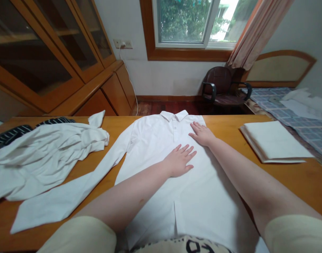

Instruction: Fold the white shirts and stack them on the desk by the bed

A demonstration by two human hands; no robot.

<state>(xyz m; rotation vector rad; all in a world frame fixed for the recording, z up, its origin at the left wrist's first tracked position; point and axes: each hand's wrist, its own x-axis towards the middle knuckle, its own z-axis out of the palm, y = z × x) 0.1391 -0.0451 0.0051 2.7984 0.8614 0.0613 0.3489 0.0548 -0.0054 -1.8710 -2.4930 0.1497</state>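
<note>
A white long-sleeved shirt (150, 154) lies spread on the wooden table, its collar at the far edge and its buttoned front facing up. Its left-hand sleeve in the picture stretches out toward the near left; the other sleeve is not visible. My left hand (179, 161) rests flat on the middle of the shirt front, fingers spread. Higher up, near the shoulder on the right, my right hand (201, 134) lies palm down with its fingers apart. Neither hand grips the cloth.
To the left, a crumpled white garment (50, 154) lies beside dark striped cloth (14, 135). A folded white stack (275, 142) sits on the right of the table (224, 123). Beyond are an office chair (220, 86), a bed (292, 109) and a glass-door cabinet (79, 80).
</note>
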